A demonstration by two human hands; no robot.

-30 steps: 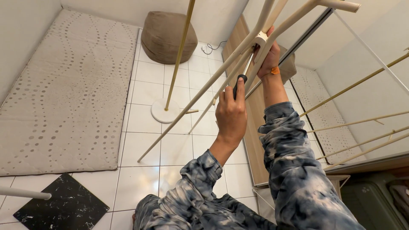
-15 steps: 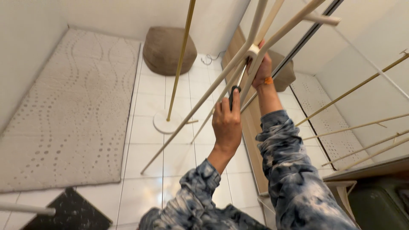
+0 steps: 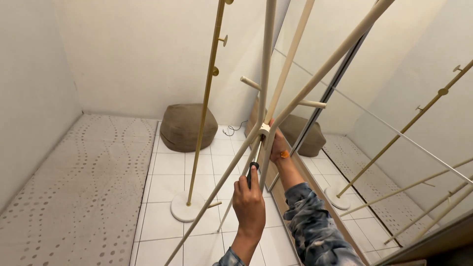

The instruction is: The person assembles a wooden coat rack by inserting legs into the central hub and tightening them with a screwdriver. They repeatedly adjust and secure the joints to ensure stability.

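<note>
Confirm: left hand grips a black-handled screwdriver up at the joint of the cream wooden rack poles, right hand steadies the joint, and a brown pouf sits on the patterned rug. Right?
One error. In the head view the brown pouf sits on the white floor tiles beside the patterned rug, not on it. The rest holds: left hand grips the black-handled screwdriver, right hand steadies the cream pole joint.

View from above my hands. My left hand (image 3: 250, 202) is closed around the black handle of a screwdriver (image 3: 254, 166), whose shaft rises to the joint bracket (image 3: 264, 130) where the cream poles of a rack (image 3: 268, 64) meet. My right hand (image 3: 277, 146) grips that joint from behind, sleeve in blue-grey print. Beyond stand a gold coat stand (image 3: 207, 98) on a round white base, a brown pouf (image 3: 188, 126) on the tiled floor (image 3: 165, 177), a dotted rug (image 3: 74, 187), and a mirror (image 3: 394, 98).
</note>
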